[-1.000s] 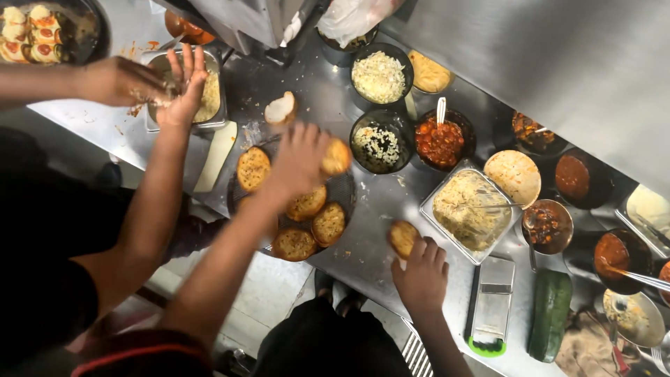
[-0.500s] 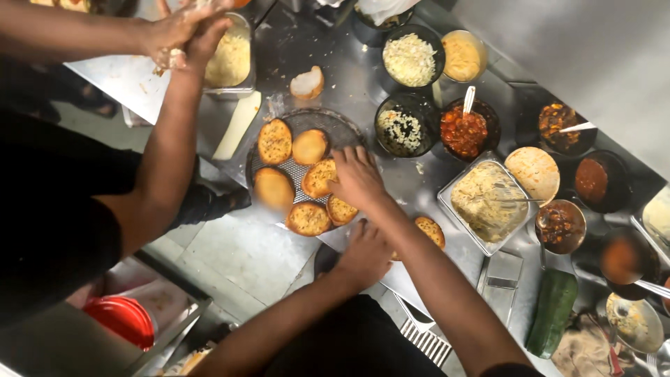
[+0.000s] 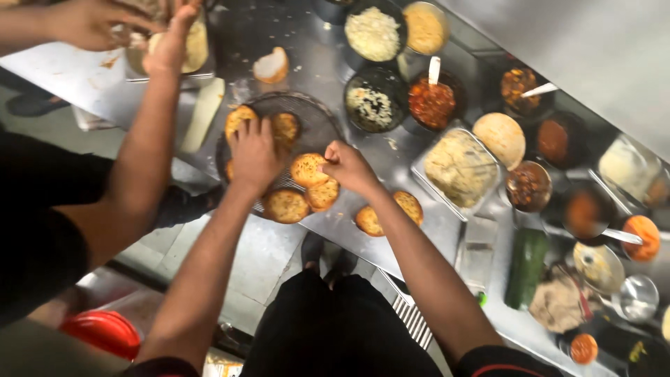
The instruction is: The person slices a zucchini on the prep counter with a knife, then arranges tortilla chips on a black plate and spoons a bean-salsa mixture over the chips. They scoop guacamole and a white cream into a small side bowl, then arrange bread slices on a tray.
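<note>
Your right hand (image 3: 347, 167) pinches a toasted golden round bun half (image 3: 309, 169) on the round dark wire tray (image 3: 314, 122); your left hand (image 3: 255, 150) lies flat on another. They look light, crumbly; grip the edges gently.

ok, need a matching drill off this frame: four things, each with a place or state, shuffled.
Things:
1. left hand
2. right hand
3. cucumber
4. red lid

Places or states:
A. lies at the counter's near edge, by the grater
B. pinches a toasted bun at the tray's right side
C. low, under the counter, bottom left
D. flat on the buns in the round tray

Pairs: 1-D, 2-B, 3-A, 4-C
</note>
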